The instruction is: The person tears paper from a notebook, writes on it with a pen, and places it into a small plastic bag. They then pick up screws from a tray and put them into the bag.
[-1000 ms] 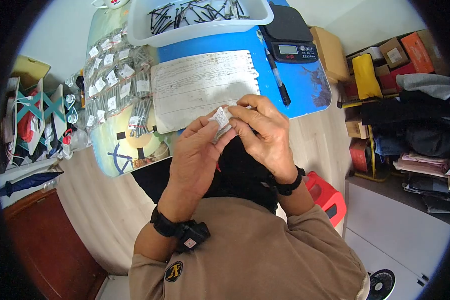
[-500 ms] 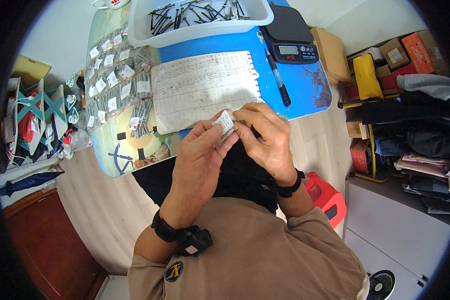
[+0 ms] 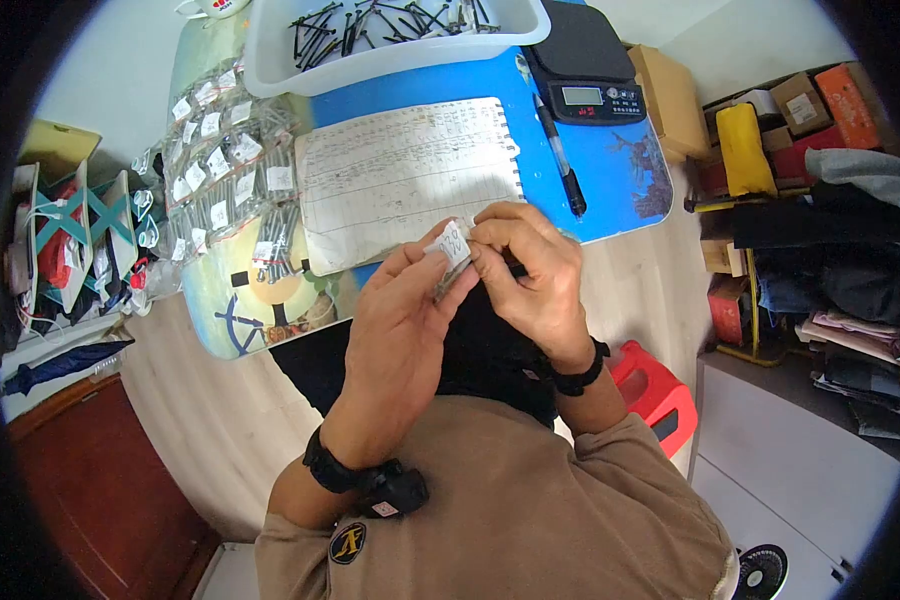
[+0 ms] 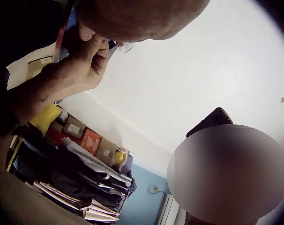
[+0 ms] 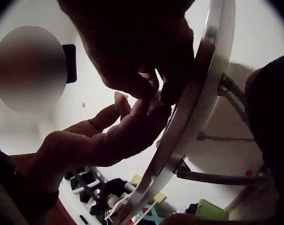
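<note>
Over the near edge of the table, my left hand [image 3: 398,325] holds a small clear bag with a white handwritten label [image 3: 450,243] between thumb and fingers. My right hand [image 3: 538,280] pinches the bag's right edge with thumb and forefinger. In the right wrist view both hands are dark, and a pale corner of the bag shows at the left hand's fingertips [image 5: 122,105]. The left wrist view shows the right hand [image 4: 83,70] beyond the left hand, with most of the bag hidden.
Several labelled bags of screws [image 3: 220,200] cover the table's left side. A spiral notebook [image 3: 400,170] lies in front of the hands. Behind it stands a white tub [image 3: 390,72] of black screws. A pen [image 3: 560,155] and a digital scale [image 3: 582,65] are to the right.
The bag has turned so its label faces up more fully. My right fingers have shifted at its edge, and both hands have come slightly lower in the head view.
</note>
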### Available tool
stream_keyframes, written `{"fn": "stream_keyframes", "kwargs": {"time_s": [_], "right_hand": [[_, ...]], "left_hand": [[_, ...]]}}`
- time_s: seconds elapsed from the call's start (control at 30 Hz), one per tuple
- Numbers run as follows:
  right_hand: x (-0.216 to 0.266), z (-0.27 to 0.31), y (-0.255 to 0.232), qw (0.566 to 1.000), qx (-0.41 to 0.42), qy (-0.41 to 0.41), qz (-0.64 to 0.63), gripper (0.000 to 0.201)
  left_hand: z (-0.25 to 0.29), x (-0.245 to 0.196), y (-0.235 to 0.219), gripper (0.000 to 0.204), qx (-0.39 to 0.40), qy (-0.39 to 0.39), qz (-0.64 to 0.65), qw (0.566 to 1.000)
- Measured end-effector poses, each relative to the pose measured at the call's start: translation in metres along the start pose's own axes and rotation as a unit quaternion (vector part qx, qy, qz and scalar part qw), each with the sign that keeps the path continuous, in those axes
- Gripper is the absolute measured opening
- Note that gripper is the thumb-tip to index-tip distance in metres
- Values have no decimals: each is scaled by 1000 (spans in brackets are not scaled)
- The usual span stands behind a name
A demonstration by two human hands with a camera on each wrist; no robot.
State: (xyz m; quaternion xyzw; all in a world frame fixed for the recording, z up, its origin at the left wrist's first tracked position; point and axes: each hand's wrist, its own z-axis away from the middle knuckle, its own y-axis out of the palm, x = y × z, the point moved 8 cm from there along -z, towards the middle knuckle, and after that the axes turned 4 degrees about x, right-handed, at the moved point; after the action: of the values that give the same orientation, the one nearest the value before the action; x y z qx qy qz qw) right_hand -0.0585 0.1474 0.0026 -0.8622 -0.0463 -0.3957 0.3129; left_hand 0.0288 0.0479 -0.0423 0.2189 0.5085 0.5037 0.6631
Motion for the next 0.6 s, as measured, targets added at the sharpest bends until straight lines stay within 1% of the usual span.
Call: {"fn": "stream_keyframes", "kwargs": {"time_s": [0.03, 0.1, 0.13, 0.2, 0.23, 0.3, 0.33, 0.4, 0.43, 0.5, 0.53, 0.57, 0.6], "right_hand": [[-2, 0, -1, 1000, 0, 2, -1, 11], [-19, 2, 4, 987, 32, 94, -126, 13], [-21, 3, 2, 987, 31, 95, -126, 13], [-31, 8, 6, 964, 65, 142, -213, 13], [-31, 7, 3, 964, 64, 143, -213, 13], [-26, 5, 1, 954, 99, 134, -250, 14], [-25, 4, 1, 954, 99, 135, -250, 14], [-15, 0, 0, 968, 110, 96, -206, 14], [-11, -2, -3, 968, 110, 96, -206, 14], [1, -2, 1, 960, 172, 89, -203, 14], [0, -1, 0, 959, 172, 89, -205, 14], [2, 0, 2, 954, 188, 70, -222, 14], [5, 0, 3, 948, 203, 51, -238, 14]], "left_hand": [[1, -1, 2, 23, 6, 3, -10, 1000], [2, -1, 6, 23, 7, -1, -12, 1000], [1, -1, 8, 22, 10, -2, -12, 1000], [1, -3, 12, 20, 9, -7, -30, 999], [1, -3, 13, 18, 7, -10, -48, 999], [-2, -2, 13, 18, 10, -11, -50, 999], [-4, -2, 13, 19, 14, -10, -53, 998], [-6, -2, 10, 19, 3, 1, -52, 999], [-7, -4, 7, 20, -10, 14, -51, 999], [-9, -5, 8, 17, 0, 14, -55, 998], [-9, -6, 8, 15, 9, 13, -60, 998], [-9, -7, 3, 15, 8, 14, -62, 998], [-9, -5, -5, 17, 5, -3, -59, 998]]}}
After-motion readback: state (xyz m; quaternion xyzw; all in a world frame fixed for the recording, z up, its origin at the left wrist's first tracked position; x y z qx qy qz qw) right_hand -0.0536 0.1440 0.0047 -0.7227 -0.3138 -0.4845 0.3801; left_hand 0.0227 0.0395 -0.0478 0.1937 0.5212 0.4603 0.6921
